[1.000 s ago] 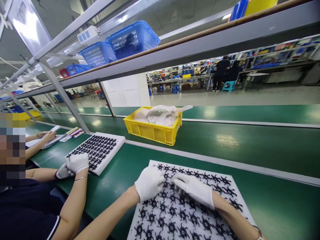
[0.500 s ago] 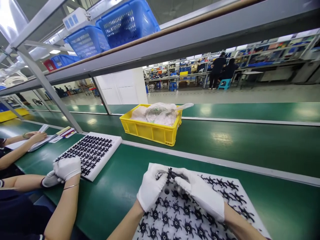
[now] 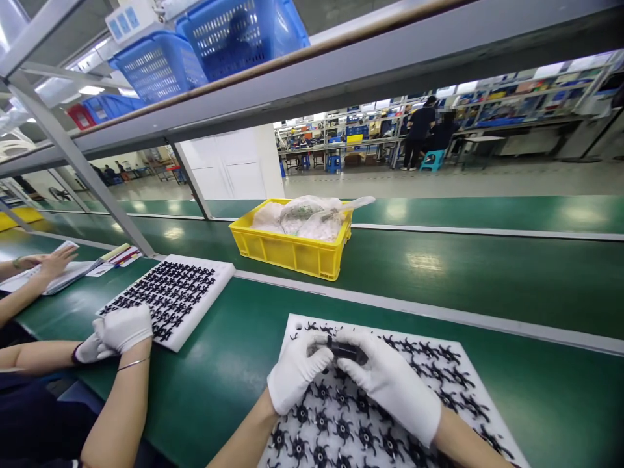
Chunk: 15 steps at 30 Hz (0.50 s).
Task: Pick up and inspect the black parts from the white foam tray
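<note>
Above the green surface (image 3: 234, 364), left hand (image 3: 292, 374) and right hand (image 3: 390, 383) both pinch a small black part (image 3: 344, 351), its long axis crosswise between them, over the white tray (image 3: 468, 364).

White gloves are worn on each hand, left hand (image 3: 295, 370) and right hand (image 3: 390, 383); black swirly parts (image 3: 341, 429) are dotted over a white tray (image 3: 468, 354) on the green counter (image 3: 234, 364), yellow bin (image 3: 292, 250) at 12 o'clock.

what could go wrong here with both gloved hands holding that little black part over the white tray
The small black part is pinched between the left hand and right hand above the white tray; gloved fingers may slip and drop it among the seated parts. The right forearm lies across the tray and could knock pieces loose. The tray sits near the bench edge, so a nudge might shift it.
</note>
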Each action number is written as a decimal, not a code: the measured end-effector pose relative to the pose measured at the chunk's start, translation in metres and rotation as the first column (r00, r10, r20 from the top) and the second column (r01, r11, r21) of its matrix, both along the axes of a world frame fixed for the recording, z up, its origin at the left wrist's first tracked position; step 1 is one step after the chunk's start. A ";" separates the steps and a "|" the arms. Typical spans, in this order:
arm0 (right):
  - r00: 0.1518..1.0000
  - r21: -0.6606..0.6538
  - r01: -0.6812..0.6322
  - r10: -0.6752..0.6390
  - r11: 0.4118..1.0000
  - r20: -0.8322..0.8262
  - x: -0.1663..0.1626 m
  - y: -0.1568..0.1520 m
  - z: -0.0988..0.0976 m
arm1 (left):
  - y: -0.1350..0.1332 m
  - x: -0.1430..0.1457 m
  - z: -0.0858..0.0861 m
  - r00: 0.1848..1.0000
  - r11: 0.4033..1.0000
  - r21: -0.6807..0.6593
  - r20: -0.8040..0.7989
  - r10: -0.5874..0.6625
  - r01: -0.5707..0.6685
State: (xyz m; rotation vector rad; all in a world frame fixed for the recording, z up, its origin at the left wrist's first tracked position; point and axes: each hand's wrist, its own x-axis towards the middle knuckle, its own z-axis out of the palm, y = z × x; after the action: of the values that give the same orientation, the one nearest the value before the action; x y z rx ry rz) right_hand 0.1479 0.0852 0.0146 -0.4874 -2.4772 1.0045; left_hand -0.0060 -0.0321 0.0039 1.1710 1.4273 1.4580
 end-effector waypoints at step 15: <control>0.998 0.021 0.001 0.000 1.000 -0.056 0.001 -0.004 0.001 | -0.001 0.000 -0.002 0.999 0.995 0.091 0.028 -0.043 0.041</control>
State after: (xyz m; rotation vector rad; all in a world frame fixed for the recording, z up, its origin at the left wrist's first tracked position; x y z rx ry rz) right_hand 0.1492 0.0817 0.0156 -0.4475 -2.4358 0.9780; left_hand -0.0058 -0.0330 0.0023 1.2221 1.3202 1.5186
